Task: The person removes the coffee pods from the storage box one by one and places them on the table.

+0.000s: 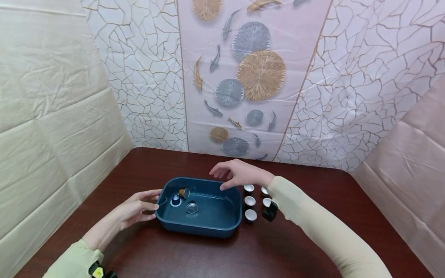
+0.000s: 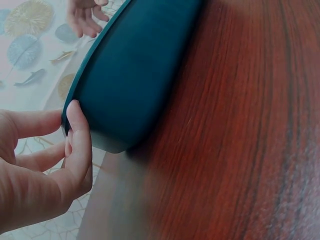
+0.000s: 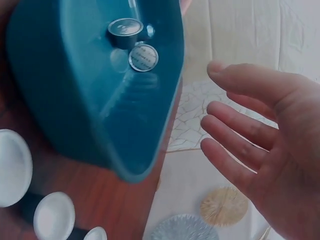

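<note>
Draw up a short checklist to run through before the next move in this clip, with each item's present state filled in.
1. Left grip holding the bin by its left end: ok.
2. Right grip empty: ok, nothing is between its fingers.
3. Bin seated on the table: ok.
4. Capsules in the bin all facing one way: not ok; the brown capsule lies on its side, the blue capsule stands with its wide rim down.
5. All capsules inside the bin: not ok; white-lidded capsules stand outside, to its right.
6. Full count of those outside: cannot tell; five show, and the right sleeve may hide more.
</note>
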Tool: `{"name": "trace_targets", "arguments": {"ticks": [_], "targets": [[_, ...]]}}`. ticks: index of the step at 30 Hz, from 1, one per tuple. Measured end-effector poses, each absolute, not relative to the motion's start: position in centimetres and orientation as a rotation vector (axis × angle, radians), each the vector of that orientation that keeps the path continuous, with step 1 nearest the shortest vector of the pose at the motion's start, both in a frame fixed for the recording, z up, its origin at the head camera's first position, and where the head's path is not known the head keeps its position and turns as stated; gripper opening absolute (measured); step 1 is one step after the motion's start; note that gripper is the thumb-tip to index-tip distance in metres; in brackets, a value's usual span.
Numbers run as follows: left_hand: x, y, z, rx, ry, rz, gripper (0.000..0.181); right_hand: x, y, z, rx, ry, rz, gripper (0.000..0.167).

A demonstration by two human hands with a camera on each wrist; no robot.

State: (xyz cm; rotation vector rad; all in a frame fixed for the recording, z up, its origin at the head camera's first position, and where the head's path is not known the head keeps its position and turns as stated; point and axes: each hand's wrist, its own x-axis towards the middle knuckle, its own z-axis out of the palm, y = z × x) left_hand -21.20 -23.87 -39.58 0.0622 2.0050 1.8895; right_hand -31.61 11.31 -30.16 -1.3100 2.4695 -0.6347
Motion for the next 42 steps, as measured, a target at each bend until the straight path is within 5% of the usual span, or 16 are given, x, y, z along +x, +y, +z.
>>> {"name": "trace_targets", "arguments": {"ticks": [42], "targets": [[-21.2, -23.8, -39.5, 0.061, 1.992, 1.903, 0.065, -33.3, 1.8, -34.5, -1.394, 2.24, -0.379, 0.039]]}}
